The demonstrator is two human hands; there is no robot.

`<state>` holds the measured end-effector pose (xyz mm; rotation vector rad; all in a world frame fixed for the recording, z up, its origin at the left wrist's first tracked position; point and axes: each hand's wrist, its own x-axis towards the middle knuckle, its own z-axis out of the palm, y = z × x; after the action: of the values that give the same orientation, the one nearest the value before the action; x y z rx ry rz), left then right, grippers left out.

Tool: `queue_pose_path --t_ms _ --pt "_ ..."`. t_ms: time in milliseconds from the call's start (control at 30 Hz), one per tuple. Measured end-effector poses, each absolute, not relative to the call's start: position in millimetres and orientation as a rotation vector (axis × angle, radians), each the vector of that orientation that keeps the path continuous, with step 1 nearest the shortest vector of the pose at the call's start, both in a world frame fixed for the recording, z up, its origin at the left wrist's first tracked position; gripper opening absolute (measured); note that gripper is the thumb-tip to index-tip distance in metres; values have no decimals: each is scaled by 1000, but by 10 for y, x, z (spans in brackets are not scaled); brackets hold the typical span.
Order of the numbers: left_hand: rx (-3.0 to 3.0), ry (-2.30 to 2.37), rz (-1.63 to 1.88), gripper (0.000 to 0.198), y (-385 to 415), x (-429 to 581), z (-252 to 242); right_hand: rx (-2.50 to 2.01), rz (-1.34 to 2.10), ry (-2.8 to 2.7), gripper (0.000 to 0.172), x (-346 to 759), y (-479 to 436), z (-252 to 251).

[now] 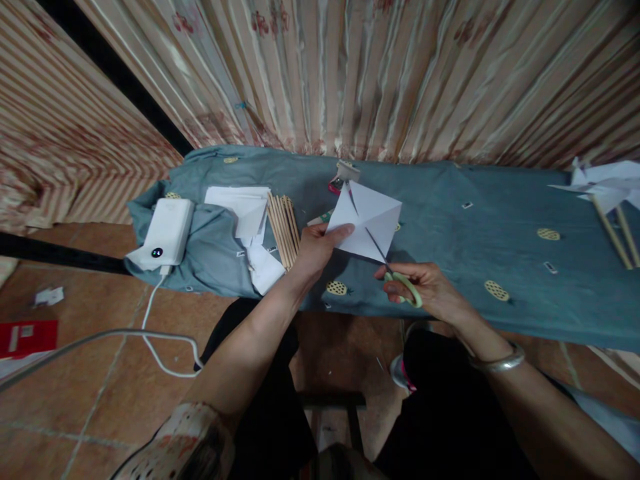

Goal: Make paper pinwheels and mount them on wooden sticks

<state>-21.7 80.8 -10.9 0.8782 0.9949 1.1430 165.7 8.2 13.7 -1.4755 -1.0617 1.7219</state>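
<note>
My left hand (325, 247) pinches a square of white paper (375, 215) by its left corner, thumb on top. Creases run across the sheet, and a slit is open near its upper left. In my right hand (425, 283) is a pair of scissors (411, 291) with pale green handles. Their blades reach into the paper from its lower edge, towards the middle. Just left of my left hand lies a row of thin wooden sticks (284, 230). Beyond the paper sits a small whitish item (347, 172) with a pink part, its kind unclear.
White paper sheets (240, 200) are stacked left of the sticks, with a loose piece (265, 267) below. A white power bank (169, 231) with a cable (150, 313) rests at the left end. Folded paper pinwheels (607, 180) on sticks lie far right on the blue cloth (450, 193). A pleated curtain (320, 73) hangs behind.
</note>
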Motion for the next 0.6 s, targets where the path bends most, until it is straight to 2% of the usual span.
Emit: queue_pose_path --t_ms 600 --pt "843 973 1184 21 851 -261 -127 -1451 1784 -1311 47 1782 70 67"
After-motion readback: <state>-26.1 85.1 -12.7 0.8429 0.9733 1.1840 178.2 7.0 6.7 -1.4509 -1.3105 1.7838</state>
